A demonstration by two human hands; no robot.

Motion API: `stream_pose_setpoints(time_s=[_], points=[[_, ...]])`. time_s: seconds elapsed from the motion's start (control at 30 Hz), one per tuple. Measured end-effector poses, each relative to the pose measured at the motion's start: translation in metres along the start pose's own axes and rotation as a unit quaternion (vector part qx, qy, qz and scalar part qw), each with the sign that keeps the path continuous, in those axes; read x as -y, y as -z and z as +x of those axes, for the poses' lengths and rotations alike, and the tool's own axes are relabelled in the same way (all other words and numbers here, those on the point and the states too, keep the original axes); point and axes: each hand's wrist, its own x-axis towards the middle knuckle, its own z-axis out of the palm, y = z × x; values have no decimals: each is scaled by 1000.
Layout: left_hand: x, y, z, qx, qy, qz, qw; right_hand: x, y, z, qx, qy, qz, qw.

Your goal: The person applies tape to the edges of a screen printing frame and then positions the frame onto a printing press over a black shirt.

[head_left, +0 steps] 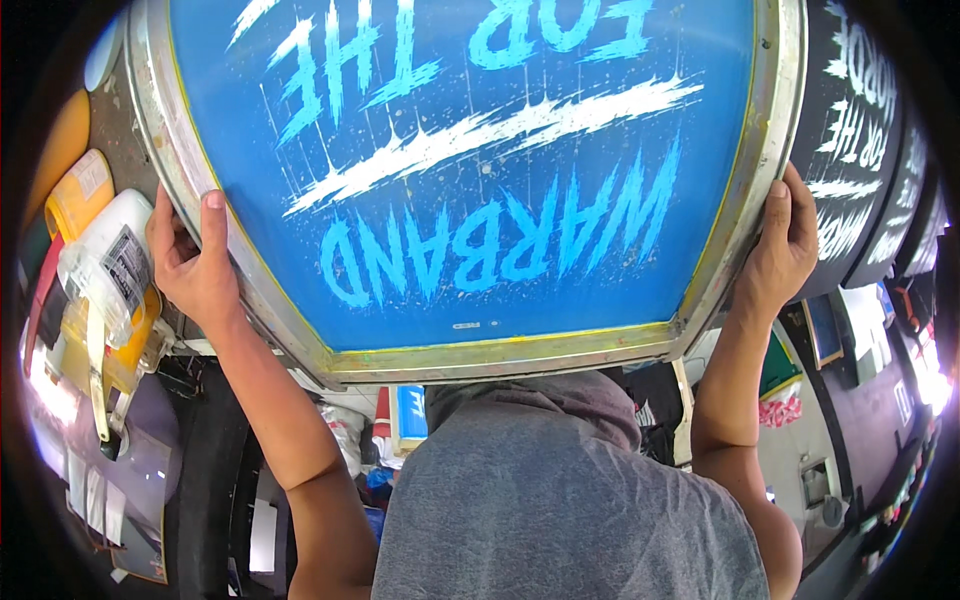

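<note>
A large screen-printing frame (500, 362) with a metal rim and blue mesh fills the upper middle, in front of my chest. Jagged lettering, seen upside down, and a white slash stand out on the mesh (420, 270). My left hand (200, 270) is closed on the frame's left side bar, thumb on the upper face and fingers curled behind the outer edge. On the opposite bar my right hand (782, 245) grips in the same way, its thumb on the upper face. What lies under the frame is hidden.
Left of the frame are a white plastic jar (120, 240), a yellow tub (78, 195) and a spatula-like tool (97, 370) with a pale handle. Black printed fabric pieces (855, 60) with white lettering line up at the right. Below hangs a smaller blue-and-white framed panel (410, 410).
</note>
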Motion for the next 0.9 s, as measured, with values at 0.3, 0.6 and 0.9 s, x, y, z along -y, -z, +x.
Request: stream_pose_setpoints(time_s=[0.3, 0.6, 0.9], points=[[-1, -2, 1, 3, -20, 30, 999, -1, -2, 2, -1, -3, 25, 1000], [3, -4, 1, -10, -42, -21, 999, 0, -1, 2, 2, -16, 25, 1000], [6, -1, 2, 5, -43, -14, 999, 0, -1, 1, 0, -29, 40, 999]])
